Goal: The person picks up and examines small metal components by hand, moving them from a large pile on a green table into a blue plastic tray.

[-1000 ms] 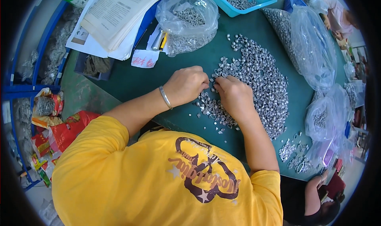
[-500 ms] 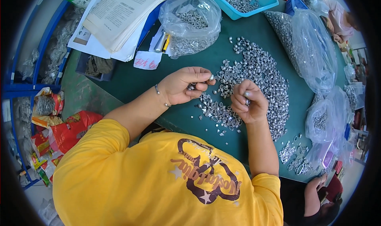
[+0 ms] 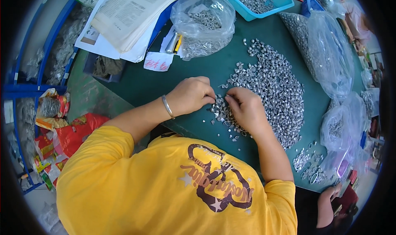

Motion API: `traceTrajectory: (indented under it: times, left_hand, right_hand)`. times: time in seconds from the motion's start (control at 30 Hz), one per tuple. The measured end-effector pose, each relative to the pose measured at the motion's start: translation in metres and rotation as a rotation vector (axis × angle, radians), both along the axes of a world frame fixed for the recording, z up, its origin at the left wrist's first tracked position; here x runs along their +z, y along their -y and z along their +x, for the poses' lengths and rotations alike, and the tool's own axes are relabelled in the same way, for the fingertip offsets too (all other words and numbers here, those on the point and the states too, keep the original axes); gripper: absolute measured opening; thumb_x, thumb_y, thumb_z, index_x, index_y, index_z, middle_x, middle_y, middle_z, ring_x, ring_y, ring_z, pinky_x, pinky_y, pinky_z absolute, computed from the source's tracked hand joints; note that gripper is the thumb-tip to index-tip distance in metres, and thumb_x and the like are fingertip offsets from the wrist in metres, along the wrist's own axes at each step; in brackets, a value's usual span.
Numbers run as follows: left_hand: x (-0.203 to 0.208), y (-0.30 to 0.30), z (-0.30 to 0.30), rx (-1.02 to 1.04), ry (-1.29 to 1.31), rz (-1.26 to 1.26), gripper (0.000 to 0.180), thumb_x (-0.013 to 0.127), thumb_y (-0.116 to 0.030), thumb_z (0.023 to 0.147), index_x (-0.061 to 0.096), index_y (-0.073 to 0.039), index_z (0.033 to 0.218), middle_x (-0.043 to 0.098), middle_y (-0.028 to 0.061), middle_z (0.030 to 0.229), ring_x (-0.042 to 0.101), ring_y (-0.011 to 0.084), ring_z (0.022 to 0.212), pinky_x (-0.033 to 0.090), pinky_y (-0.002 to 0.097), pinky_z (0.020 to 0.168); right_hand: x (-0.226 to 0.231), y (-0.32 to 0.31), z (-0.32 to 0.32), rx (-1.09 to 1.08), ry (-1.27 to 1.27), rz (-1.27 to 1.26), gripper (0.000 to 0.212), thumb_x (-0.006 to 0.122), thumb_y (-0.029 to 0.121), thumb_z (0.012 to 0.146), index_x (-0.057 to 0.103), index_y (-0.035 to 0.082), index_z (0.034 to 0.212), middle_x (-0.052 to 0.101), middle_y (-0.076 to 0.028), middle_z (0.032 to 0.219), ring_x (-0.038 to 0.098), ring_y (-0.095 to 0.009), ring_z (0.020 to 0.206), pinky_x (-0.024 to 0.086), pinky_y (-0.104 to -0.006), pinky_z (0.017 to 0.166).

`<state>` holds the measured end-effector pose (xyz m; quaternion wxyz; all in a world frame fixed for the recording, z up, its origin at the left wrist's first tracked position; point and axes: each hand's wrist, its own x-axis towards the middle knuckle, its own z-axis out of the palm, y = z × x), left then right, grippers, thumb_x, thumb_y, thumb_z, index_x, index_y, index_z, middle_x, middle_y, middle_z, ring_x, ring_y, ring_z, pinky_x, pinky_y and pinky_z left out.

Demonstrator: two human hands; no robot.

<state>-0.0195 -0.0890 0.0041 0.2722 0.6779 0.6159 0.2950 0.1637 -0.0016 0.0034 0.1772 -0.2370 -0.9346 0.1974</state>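
A heap of small silver metal pieces (image 3: 277, 86), some domed and some like open rings, spreads over the green table (image 3: 152, 86). At the heap's near left edge, my left hand (image 3: 190, 95) is closed with its back up and fingertips pinched low. Whatever lies in its fingers is hidden. Just to the right, my right hand (image 3: 247, 109) bends over the heap's near part, thumb and fingers drawn together. Its palm side faces down, so I cannot make out what it grips. A narrow gap with a few pieces separates the two hands' fingertips.
Behind the hands stand a clear plastic bag (image 3: 202, 24) of metal parts and a turquoise tray (image 3: 255, 14). Papers (image 3: 128, 18) and a yellow cutter (image 3: 177, 44) lie at the back left. More filled bags (image 3: 332, 57) line the right side, near another person's arm (image 3: 326, 206).
Both hands have turned over and lowered to the table; before, they were raised with silver pieces showing in their fingers. The right hand has shifted left, and the fingertips are closer together.
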Motion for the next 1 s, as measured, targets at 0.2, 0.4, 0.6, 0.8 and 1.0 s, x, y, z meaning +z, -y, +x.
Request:
traceTrajectory:
  times: [0.2, 0.4, 0.6, 0.8, 1.0]
  left_hand:
    - [-0.003, -0.002, 0.000, 0.049, 0.281, -0.098, 0.009, 0.066, -0.009, 0.076, 0.064, -0.001, 0.081, 0.058, 0.0064, 0.073, 0.054, 0.0162, 0.063, 0.044, 0.0271, 0.057]
    - [-0.008, -0.002, -0.001, 0.041, 1.610, -0.663, 0.012, 0.048, -0.005, 0.089, 0.054, -0.001, 0.100, 0.055, 0.0082, 0.089, 0.040, 0.0053, 0.059, 0.031, 0.0129, 0.045]
    - [-0.011, 0.001, 0.006, 0.025, 1.815, -0.803, 0.017, 0.049, 0.000, 0.088, 0.053, -0.001, 0.104, 0.056, 0.0088, 0.090, 0.043, 0.0053, 0.061, 0.033, 0.0127, 0.045]
    - [-0.009, 0.001, 0.004, 0.046, 1.790, -0.756, 0.018, 0.047, 0.002, 0.084, 0.056, 0.000, 0.100, 0.057, 0.0104, 0.091, 0.044, 0.0060, 0.061, 0.033, 0.0131, 0.043]
    - [-0.002, -0.003, -0.019, 0.138, 1.560, -0.559, 0.017, 0.055, -0.009, 0.080, 0.059, 0.003, 0.092, 0.054, 0.0047, 0.074, 0.041, 0.0044, 0.055, 0.027, 0.0150, 0.040]
  right_hand:
    - [0.006, -0.010, 0.020, -0.117, -0.679, -2.077, 0.013, 0.046, 0.003, 0.082, 0.051, 0.003, 0.094, 0.050, -0.007, 0.066, 0.033, -0.007, 0.042, 0.023, -0.0175, 0.034]
    - [-0.006, -0.003, 0.022, -0.012, -0.788, -2.293, 0.016, 0.041, 0.003, 0.083, 0.050, 0.001, 0.095, 0.050, -0.010, 0.065, 0.032, -0.008, 0.040, 0.024, -0.0175, 0.034]
    - [-0.010, -0.003, 0.025, 0.087, -0.807, -2.271, 0.014, 0.041, 0.002, 0.081, 0.050, 0.000, 0.092, 0.049, -0.015, 0.061, 0.032, -0.010, 0.037, 0.026, -0.0190, 0.033]
    - [-0.011, -0.001, 0.025, 0.077, -0.806, -2.260, 0.014, 0.041, 0.002, 0.080, 0.050, 0.001, 0.091, 0.055, -0.022, 0.069, 0.034, -0.011, 0.037, 0.027, -0.0198, 0.032]
    - [-0.016, -0.001, 0.029, 0.142, -0.839, -2.250, 0.013, 0.043, 0.004, 0.079, 0.050, 0.000, 0.090, 0.056, -0.023, 0.071, 0.035, -0.012, 0.038, 0.028, -0.0199, 0.032]
